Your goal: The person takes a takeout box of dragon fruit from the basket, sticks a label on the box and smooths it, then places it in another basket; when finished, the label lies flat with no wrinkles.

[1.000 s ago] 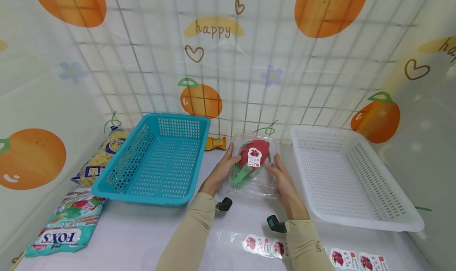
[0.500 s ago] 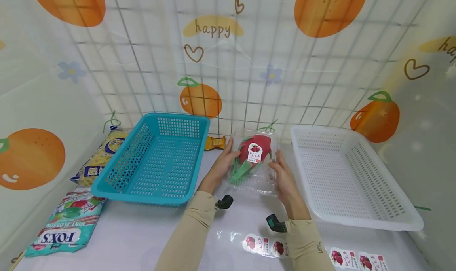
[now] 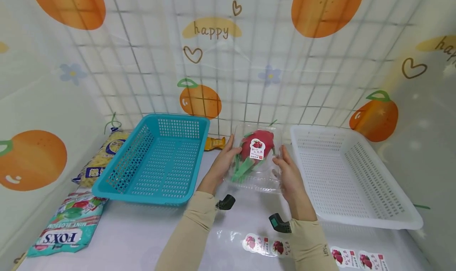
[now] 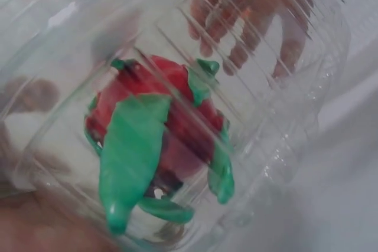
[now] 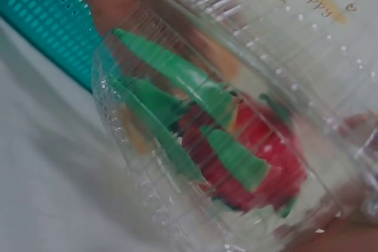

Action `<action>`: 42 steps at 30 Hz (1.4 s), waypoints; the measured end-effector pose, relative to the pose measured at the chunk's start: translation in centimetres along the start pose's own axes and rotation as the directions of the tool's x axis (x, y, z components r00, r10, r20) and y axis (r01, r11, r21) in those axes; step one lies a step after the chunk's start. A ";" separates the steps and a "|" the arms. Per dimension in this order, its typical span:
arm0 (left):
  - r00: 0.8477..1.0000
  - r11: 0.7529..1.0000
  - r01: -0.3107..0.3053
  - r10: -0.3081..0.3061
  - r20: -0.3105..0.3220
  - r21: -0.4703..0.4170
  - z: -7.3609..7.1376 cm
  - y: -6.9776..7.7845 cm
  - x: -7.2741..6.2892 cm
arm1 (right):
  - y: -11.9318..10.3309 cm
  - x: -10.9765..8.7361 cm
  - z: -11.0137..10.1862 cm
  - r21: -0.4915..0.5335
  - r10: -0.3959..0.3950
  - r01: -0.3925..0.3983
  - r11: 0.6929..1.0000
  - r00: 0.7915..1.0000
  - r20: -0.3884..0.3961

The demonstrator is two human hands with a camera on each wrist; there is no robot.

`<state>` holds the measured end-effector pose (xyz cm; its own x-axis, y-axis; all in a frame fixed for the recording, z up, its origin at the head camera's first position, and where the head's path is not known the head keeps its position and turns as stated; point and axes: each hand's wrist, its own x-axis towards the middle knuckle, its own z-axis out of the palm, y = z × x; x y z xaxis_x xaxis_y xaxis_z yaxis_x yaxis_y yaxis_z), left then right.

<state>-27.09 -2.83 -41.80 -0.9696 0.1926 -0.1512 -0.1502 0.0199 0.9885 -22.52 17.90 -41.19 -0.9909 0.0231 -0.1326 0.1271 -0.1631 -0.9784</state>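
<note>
Between my two hands is a clear plastic clamshell box with a red dragon fruit inside. A white sticker printed with dragon fruit is on the lid, over the fruit. My left hand grips the box's left side, thumb on top. On the opposite side my right hand grips it the same way. Long green leaves of the fruit show through the ribbed wall in the right wrist view. In the left wrist view, fingers show through the plastic.
A teal basket stands left, a white basket right. A yellow packet lies behind my left hand. Further left are a noodle-like bag and a mint candy bag. Sticker strips lie at the front.
Both hands have raised the clamshell box toward the head camera and shifted it slightly right. Its top edge now sits higher in the head view. The baskets and bags have stayed put.
</note>
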 end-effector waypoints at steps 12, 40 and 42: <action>0.998 0.998 -0.061 0.061 0.019 -0.017 -0.7 2.4 -1.8 | -1.7 -1.5 1.1 0.034 -0.018 0.018 0.999 1.000 0.004; 0.985 0.986 -0.168 0.168 0.044 -0.014 -4.9 4.6 -4.8 | -3.1 -4.0 5.9 0.093 -0.030 0.031 0.995 1.000 -0.008; 0.984 0.985 -0.171 0.172 0.044 -0.009 -5.2 4.7 -5.2 | -3.1 -4.1 6.2 0.084 -0.031 0.031 0.996 0.999 -0.010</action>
<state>-23.79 -8.80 -36.40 -0.9714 0.2364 0.0213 0.0164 -0.0226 0.9996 -19.14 12.18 -36.67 -0.9938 0.0384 -0.1041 0.0917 -0.2448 -0.9652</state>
